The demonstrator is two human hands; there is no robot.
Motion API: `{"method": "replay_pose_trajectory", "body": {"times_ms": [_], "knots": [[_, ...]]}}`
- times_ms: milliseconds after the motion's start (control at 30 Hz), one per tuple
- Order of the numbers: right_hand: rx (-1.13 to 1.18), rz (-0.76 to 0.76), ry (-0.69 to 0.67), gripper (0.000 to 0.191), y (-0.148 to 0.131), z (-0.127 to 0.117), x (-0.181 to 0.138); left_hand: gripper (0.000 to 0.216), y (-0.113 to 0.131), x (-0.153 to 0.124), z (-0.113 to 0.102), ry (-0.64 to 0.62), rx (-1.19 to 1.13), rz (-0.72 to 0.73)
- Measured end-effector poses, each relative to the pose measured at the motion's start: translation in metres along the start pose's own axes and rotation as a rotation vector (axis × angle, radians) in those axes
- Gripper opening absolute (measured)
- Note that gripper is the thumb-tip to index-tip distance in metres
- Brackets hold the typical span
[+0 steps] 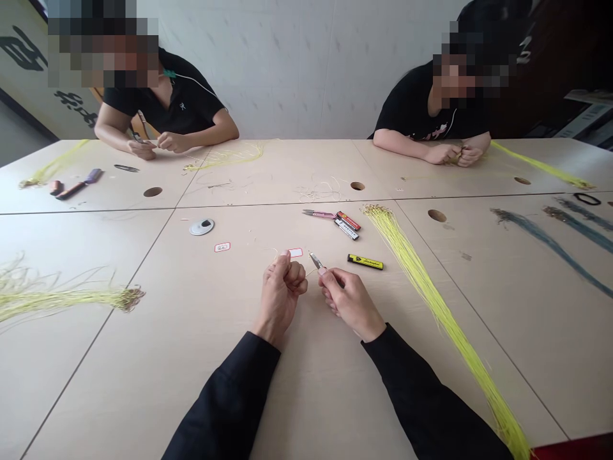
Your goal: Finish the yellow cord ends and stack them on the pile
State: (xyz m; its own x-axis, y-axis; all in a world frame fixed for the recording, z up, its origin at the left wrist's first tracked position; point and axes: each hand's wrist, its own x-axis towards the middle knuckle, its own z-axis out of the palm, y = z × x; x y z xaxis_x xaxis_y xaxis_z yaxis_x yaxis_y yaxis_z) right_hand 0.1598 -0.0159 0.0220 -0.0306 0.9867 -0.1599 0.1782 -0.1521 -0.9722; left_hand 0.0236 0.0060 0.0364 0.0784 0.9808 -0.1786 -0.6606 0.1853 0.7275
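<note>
The left hand [281, 295] is curling closed near the middle of the frame, its thumb and forefinger pinching at the top of the fist, and a fine pale strand [312, 272] is running across the small gap between the hands. The right hand [347, 302] is closing around a small cutter [315, 260], with only its slim metal tip showing above the fingers, so the work in hand appears to be close fingertip handling of that strand, and the moment is calling for a steady pinch.

Just beyond the fingers, a small red-edged paper label [295, 253] is lying on the pale counter [201, 364]. Pink-handled scissors [318, 214], a red-and-black box [348, 220] and a yellow-and-black box [364, 262] are sitting above the right hand. A long yellow cord bundle [431, 306] is stretching toward the lower right. Two co-workers are working at the far edge, their hands [172, 142] [454, 154] sitting at the upper left and upper right.
</note>
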Motion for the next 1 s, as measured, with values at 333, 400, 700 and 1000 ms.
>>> {"method": "replay_pose_trajectory", "body": {"times_ms": [333,400,700,1000], "knots": [[0.045,0.025,-0.002,0.045,0.001,0.000,0.000,0.055,-0.001,-0.001,0.000,-0.011,-0.002,-0.006],[0.054,0.035,-0.001,0.046,0.002,0.001,0.001,0.055,-0.001,-0.001,0.001,-0.009,0.007,-0.005],[0.114,0.022,-0.022,0.045,-0.003,-0.004,0.000,0.038,-0.003,0.002,-0.009,0.032,-0.078,0.084],[-0.046,-0.119,-0.063,0.043,0.000,-0.010,-0.002,0.037,-0.013,0.001,-0.011,0.004,0.407,0.194]]}}
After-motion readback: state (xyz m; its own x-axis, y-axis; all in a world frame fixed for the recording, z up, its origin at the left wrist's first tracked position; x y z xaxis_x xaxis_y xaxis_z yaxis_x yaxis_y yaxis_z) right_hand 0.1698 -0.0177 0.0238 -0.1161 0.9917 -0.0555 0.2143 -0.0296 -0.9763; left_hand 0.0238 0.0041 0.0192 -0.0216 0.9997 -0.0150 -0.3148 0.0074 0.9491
